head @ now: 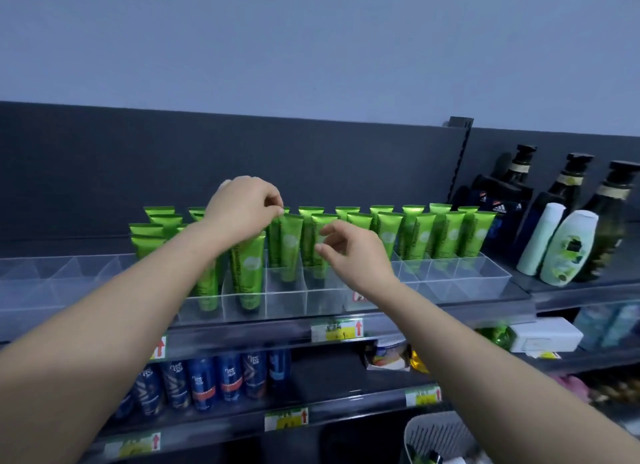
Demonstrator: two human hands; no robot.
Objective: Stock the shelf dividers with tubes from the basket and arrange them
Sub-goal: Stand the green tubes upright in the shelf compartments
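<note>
Several green tubes (450, 235) stand cap-down in the clear plastic shelf dividers (485, 280) on the top shelf. My left hand (242, 210) pinches the top edge of one green tube (291, 241) in the middle rows. My right hand (349, 252) hovers just right of it, in front of the neighbouring tube (323, 221), fingers loosely curled and holding nothing. The white slotted basket (440, 436) shows at the bottom right, partly hidden by my right forearm.
Dark pump bottles (568, 183) and white bottles (568, 252) stand right of the dividers. Blue spray cans (204, 377) fill the shelf below. Front divider compartments (287, 300) hold nothing. A dark back panel rises behind the tubes.
</note>
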